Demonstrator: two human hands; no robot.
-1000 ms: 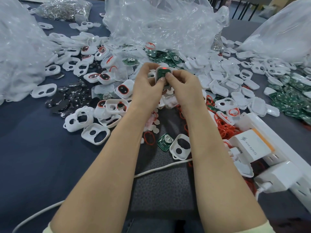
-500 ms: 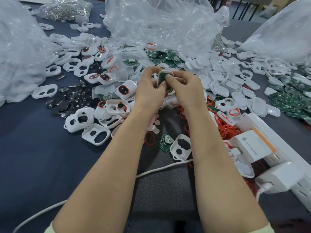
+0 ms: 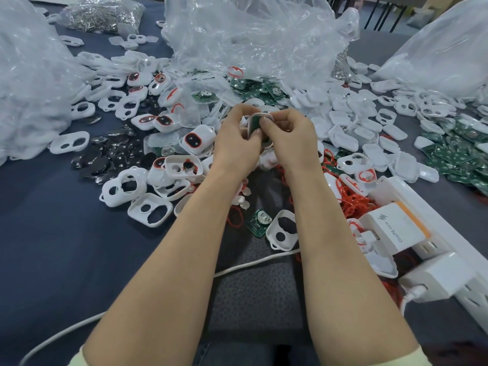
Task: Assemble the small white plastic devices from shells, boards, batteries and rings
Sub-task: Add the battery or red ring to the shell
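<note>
A dark counter [image 3: 52,233] carries the whole job. Crumpled clear plastic bags [image 3: 250,35] rise at the back, with drifts of loose white shells [image 3: 356,120] beneath them. Green boards [image 3: 454,154] are heaped to the right and a white power strip [image 3: 422,233] lies at the near right. Above the middle of this litter, clear of the counter, the two hands meet round a single half-built device [image 3: 257,124]. The left hand [image 3: 235,143] curls its fingers about the device's left edge, and the right hand [image 3: 293,138] pinches the other side with its thumb laid on the green face. The step looks to be seating a board in its shell. To do it well, the board should sit square in the rim before any force goes on. The thumbs should then press evenly near its edges rather than on the parts, while the fingers behind brace the shell's back. The device shows its open, green side toward the person. Its long axis stands roughly upright in the view, with the upper end leaning a little right and away.
</note>
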